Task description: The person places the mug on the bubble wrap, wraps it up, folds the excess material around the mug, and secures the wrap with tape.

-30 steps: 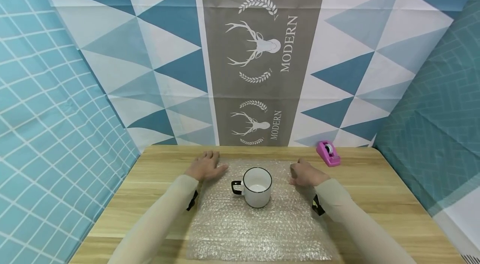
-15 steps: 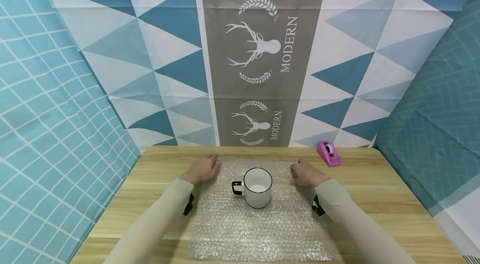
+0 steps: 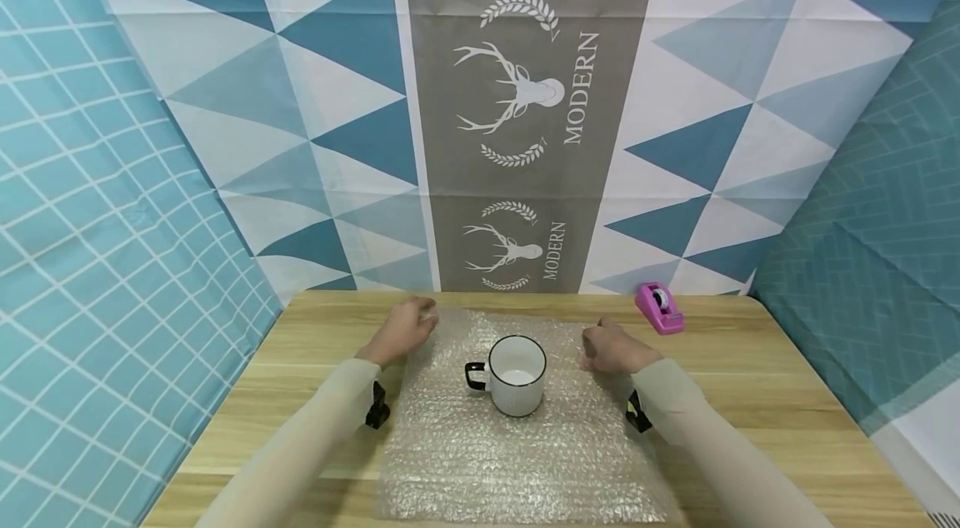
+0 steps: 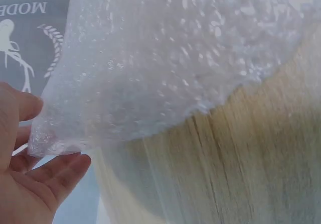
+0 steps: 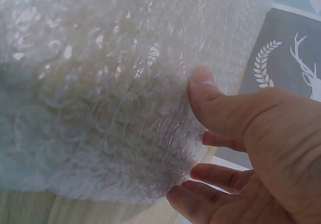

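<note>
A white mug (image 3: 517,378) with a black rim and black handle stands upright on a sheet of clear bubble wrap (image 3: 517,461), its handle toward the left. At the sheet's far left corner, my left hand (image 3: 399,331) pinches the plastic between thumb and fingers; in the left wrist view that corner (image 4: 55,128) is raised off the wood. My right hand (image 3: 617,347) grips the far right corner, the thumb (image 5: 205,91) over the wrap and the other fingers (image 5: 215,176) beneath it. Both hands are on either side of the mug, apart from it.
A pink tape dispenser (image 3: 660,309) sits at the back right of the wooden table (image 3: 750,395), beyond the right hand. Patterned cloth (image 3: 510,95) hangs behind the table, and blue tiled cloth (image 3: 112,261) lines the left side.
My left hand has gone from lying spread on the wrap's far left corner to pinching it, and the corner has come up a little. The right hand and the mug stay in place.
</note>
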The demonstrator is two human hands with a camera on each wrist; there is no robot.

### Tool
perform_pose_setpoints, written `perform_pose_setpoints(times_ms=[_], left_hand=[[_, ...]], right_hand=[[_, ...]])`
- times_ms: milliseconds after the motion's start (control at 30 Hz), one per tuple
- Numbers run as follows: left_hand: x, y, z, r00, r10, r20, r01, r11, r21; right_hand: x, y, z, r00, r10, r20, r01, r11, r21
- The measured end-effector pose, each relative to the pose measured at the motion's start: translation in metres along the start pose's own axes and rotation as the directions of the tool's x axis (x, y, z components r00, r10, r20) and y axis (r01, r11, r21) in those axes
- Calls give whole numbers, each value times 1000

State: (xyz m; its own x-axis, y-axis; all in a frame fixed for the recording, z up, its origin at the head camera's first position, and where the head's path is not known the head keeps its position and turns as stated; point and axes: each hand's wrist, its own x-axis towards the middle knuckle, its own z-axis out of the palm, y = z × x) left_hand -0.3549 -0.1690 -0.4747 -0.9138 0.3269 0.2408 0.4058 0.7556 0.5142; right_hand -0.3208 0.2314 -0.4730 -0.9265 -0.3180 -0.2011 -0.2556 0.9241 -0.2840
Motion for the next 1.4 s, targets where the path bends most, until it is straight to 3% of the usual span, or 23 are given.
perform_pose_setpoints(times_ms=[467, 600, 700, 833, 1100, 1400], left_hand=[[-1, 11, -4, 997, -77, -9, 75, 990, -120], [-3, 10, -4, 991, -132, 3, 130, 971, -202], [-5, 10, -5, 986, -168, -22, 158, 958, -241], [-9, 9, -8, 984, -167, -70, 147, 962, -229], [-10, 5, -6, 982, -163, -99, 134, 960, -244], [-9, 10, -4, 971, -178, -162, 128, 951, -280]], right_hand=[[-4, -1, 2, 1000, 8, -3, -8, 1000, -6], [-5, -2, 2, 1000, -3, -9, 3, 1000, -11], [-5, -2, 2, 1000, -12, -15, 12, 1000, -10], [-5, -2, 2, 1000, -15, -14, 14, 1000, -5], [-2, -1, 2, 1000, 22, 9, -22, 1000, -5], [-4, -3, 0, 1000, -9, -14, 9, 1000, -7]])
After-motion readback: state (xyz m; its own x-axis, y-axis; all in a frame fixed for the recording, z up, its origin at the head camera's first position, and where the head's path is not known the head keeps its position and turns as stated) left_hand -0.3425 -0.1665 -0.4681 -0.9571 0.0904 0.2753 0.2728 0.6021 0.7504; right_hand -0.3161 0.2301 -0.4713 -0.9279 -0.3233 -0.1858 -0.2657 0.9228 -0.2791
